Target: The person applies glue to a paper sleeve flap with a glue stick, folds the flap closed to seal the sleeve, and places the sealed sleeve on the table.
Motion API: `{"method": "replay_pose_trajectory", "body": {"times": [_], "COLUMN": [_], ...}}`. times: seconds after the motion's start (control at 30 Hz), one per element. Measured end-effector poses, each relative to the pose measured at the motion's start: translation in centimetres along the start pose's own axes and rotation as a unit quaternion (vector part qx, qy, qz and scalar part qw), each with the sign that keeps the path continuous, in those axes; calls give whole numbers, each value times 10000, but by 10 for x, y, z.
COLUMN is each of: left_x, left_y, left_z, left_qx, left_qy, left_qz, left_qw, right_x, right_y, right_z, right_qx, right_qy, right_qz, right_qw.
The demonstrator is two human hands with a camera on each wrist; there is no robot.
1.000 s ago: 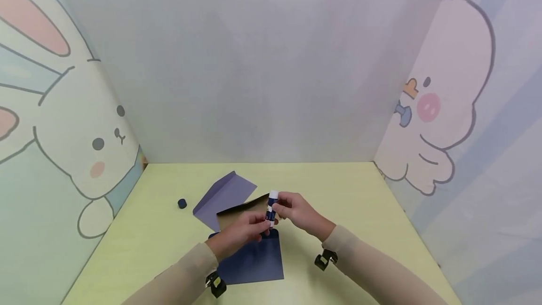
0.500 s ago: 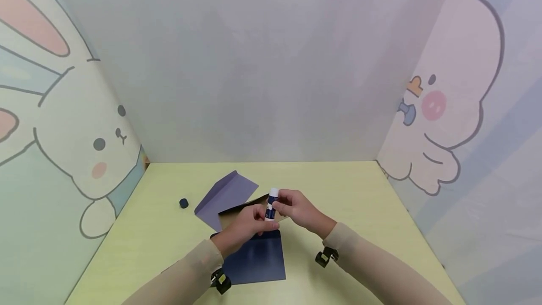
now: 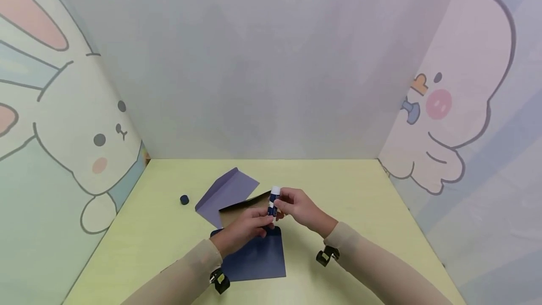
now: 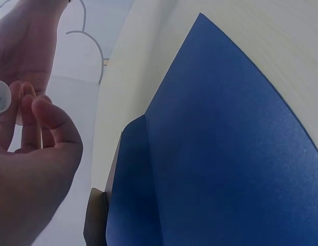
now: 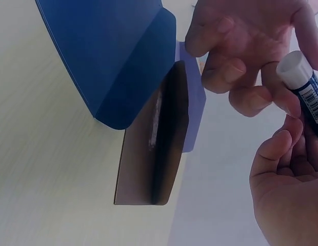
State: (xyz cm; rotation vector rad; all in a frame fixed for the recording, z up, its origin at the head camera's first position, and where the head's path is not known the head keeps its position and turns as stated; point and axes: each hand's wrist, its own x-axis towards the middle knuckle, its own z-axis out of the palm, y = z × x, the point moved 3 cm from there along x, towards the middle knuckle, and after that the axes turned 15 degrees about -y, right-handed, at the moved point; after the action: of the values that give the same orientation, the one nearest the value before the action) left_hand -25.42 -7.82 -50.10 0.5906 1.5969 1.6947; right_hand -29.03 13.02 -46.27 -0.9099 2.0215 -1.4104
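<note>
Your right hand [image 3: 300,207] pinches a glue stick [image 3: 273,204] nearly upright, fingers closed on its upper part, while your left hand [image 3: 243,229] curls thumb and fingers about its lower end. You hold it above the far edge of the dark blue envelope [image 3: 256,259]. Just beyond that envelope lies a brown envelope [image 3: 231,215], with a pale streak [image 5: 155,123]; farther beyond, leftward, a lilac envelope [image 3: 224,197]. Well left of the dark blue envelope sits a small dark cap [image 3: 184,199].
</note>
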Motion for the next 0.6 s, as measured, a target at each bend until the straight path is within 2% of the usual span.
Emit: {"method": "replay_pose_trajectory", "body": {"times": [0.17, 0.37, 0.47, 0.6], "left_x": [-2, -3, -4, -3], "left_y": [-1, -2, -1, 0], "left_z": [-2, -2, -2, -1], "left_qx": [-67, 109, 394, 788], "left_qy": [-130, -26, 262, 852], "left_qz": [55, 65, 17, -38], "left_qw": [9999, 9999, 9989, 9932], "right_x": [1, 1, 0, 2], "right_y": [1, 4, 5, 2], "right_z": [0, -1, 0, 3], "right_qx": [5, -52, -70, -85], "right_qy": [47, 84, 56, 0], "right_qz": [62, 90, 69, 6], "right_qw": [10000, 9999, 9999, 10000]}}
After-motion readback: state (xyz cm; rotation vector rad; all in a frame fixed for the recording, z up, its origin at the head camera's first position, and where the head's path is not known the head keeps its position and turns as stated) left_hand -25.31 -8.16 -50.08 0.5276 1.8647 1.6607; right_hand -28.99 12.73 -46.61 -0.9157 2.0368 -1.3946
